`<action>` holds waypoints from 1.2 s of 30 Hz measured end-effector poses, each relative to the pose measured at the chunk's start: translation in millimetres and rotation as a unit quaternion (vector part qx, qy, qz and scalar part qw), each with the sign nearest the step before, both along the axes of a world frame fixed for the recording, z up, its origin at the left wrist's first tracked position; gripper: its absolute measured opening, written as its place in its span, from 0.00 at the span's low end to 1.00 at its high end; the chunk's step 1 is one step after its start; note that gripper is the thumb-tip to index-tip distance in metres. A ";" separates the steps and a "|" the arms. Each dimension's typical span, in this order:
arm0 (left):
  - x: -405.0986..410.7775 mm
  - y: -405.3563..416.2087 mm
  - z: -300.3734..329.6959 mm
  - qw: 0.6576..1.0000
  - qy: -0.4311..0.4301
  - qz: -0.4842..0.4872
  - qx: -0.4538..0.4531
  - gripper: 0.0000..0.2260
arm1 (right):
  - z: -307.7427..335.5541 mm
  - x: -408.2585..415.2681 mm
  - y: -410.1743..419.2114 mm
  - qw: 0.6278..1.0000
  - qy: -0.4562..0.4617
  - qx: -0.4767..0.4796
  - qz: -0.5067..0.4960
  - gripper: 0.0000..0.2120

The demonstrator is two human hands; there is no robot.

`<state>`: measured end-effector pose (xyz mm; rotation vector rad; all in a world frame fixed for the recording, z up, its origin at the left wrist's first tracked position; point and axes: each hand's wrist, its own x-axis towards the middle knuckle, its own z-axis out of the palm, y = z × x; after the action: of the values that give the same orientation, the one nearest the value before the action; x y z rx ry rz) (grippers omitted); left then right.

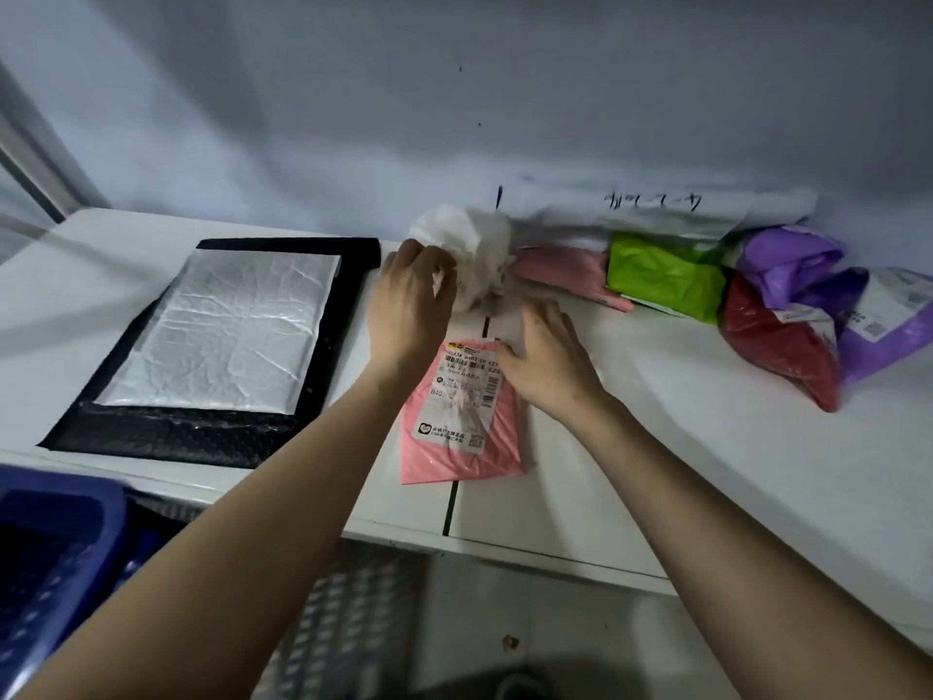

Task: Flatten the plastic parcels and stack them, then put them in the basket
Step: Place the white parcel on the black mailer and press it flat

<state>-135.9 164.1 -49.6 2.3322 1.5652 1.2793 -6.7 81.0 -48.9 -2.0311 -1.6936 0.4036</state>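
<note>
Flattening underway: left hand (411,300) curled on the crumpled white parcel (467,255) at the desk's (656,447) back, right hand (542,356) pressing the pink parcel (462,421) flat, fingers fairly straight. Next, probably smoothing white. Flattened silver-on-black stack (222,336) left; basket (55,548) below; crumpled pile (757,295) crowding right.
</note>
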 end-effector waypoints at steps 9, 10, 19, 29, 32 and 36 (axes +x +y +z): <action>-39.3 -54.7 57.5 0.980 -0.195 -0.038 -0.011 0.06 | 44.3 -30.2 -22.7 0.988 0.143 0.057 -0.012 0.30; -45.1 -62.5 62.0 0.974 -0.222 -0.041 -0.022 0.08 | 48.6 -33.6 -26.3 0.985 0.159 0.062 -0.017 0.29; -89.5 -104.4 69.3 0.929 -0.339 -0.004 -0.150 0.14 | 64.7 -55.1 -57.5 0.962 0.265 0.068 -0.026 0.19; -92.9 -94.0 61.6 0.919 -0.347 -0.042 -0.183 0.08 | 41.2 -57.9 -61.0 0.974 0.224 -0.029 0.022 0.24; -90.8 -91.4 56.6 0.924 -0.331 -0.036 -0.189 0.07 | 39.5 -58.5 -59.4 0.984 0.177 -0.004 0.024 0.12; -88.9 -90.3 61.8 0.919 -0.342 -0.013 -0.195 0.04 | 43.5 -52.1 -59.3 0.982 0.173 0.070 -0.014 0.08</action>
<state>-224.8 73.8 12.2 1.4337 1.3656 1.3985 -58.8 21.8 -5.4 -1.7618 -1.4373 0.5740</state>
